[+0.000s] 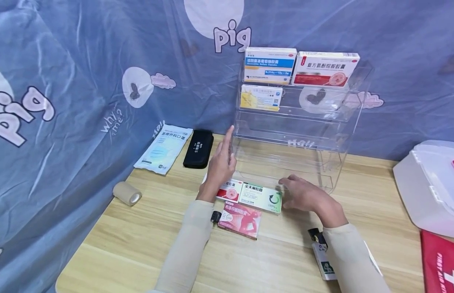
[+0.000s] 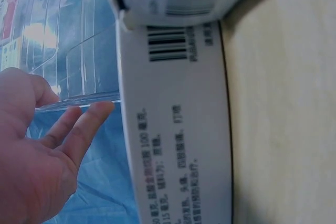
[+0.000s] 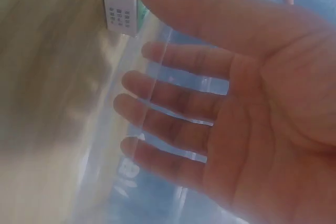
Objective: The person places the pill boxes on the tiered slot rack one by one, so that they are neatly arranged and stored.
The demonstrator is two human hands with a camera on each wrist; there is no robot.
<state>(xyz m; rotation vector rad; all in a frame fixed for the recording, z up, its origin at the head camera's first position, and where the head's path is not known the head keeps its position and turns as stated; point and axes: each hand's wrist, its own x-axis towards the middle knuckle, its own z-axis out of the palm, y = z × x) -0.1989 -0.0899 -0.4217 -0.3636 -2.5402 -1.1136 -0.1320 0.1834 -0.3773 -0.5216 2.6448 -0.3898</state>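
A clear stepped display rack (image 1: 285, 160) stands on the table. My left hand (image 1: 221, 162) is at its left side, fingers straight; in the left wrist view, the hand (image 2: 52, 145) has its fingertips at a clear edge. My right hand (image 1: 307, 194) hovers by the rack's front right with fingers spread. Its thumb is near the end of a green-and-white medicine box (image 1: 260, 197); in the right wrist view the palm (image 3: 247, 108) is bare. Left of that box lies a red-and-white medicine box (image 1: 230, 191), partly behind my left wrist. A pink medicine box (image 1: 240, 219) lies in front.
On upper tiers stand a blue-and-white box (image 1: 269, 65), a red-and-white box (image 1: 325, 69) and a yellow-and-white box (image 1: 261, 98). Leftward lie a mask packet (image 1: 164, 149), a black case (image 1: 199, 149) and a tan bandage roll (image 1: 127, 193). A white bin (image 1: 428, 187) and red first-aid bag (image 1: 441, 260) are rightward.
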